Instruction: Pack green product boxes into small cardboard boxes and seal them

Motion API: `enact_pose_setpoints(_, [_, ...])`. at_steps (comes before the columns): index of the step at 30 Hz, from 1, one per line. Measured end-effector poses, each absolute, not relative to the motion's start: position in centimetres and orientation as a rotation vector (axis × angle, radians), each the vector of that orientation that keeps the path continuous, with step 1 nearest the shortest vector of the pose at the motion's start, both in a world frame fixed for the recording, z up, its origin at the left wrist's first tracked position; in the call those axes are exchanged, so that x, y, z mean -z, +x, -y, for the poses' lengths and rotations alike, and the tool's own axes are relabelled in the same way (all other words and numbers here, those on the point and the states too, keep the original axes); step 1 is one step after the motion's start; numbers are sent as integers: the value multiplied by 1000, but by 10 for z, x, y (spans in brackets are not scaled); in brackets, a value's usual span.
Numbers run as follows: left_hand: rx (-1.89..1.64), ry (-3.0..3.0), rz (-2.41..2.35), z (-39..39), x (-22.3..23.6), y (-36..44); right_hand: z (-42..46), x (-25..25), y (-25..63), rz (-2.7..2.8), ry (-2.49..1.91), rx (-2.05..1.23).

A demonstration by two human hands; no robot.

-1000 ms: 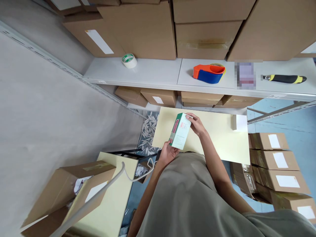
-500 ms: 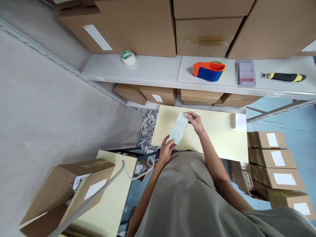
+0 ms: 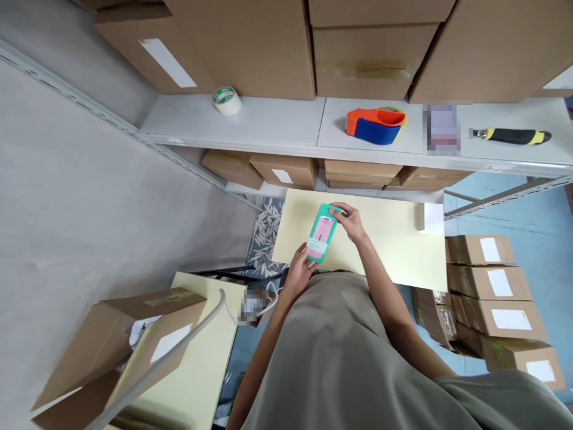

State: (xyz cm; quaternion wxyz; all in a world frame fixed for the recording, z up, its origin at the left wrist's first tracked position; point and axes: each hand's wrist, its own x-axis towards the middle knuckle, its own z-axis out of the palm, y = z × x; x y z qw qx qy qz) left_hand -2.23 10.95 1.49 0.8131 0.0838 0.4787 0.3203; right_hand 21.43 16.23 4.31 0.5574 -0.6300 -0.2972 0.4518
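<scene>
A flat green box with a picture of a pink phone [image 3: 323, 232] is held between my two hands, tilted, above the cream tabletop [image 3: 389, 251]. My left hand [image 3: 299, 270] grips its lower left end, fingers partly behind it. At the upper right corner, my right hand [image 3: 351, 223] has its thumb on the front and its other fingers at the back edge. A small white box [image 3: 432, 217] stands on the tabletop to the right.
On the grey shelf ahead are a tape roll [image 3: 227, 101], an orange and blue tape dispenser [image 3: 376, 126] and a black and yellow handled tool [image 3: 514, 137]. Stacked cartons [image 3: 504, 286] stand at the right. An open carton [image 3: 120, 340] sits on a side table to the left.
The box has been turned over: its pale, printed side faced me before, and the green side with the pink phone faces me now. Both hands still hold it in nearly the same place.
</scene>
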Motion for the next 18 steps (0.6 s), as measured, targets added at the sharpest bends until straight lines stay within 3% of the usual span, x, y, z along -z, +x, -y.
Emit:
enact_pose_setpoints(5, [-711,327,-1005,-107,-19,-22,-162,-44,217,689,-1482,-1095])
enact_pose_setpoints(13, [-497,22,-924,-116,-22,-24,-161,-49,223,699,-1374,-1180])
enact_pose_setpoints(18, [-520,66,-999,-116,-17,-20,-163,-37,221,743,-1436,-1065])
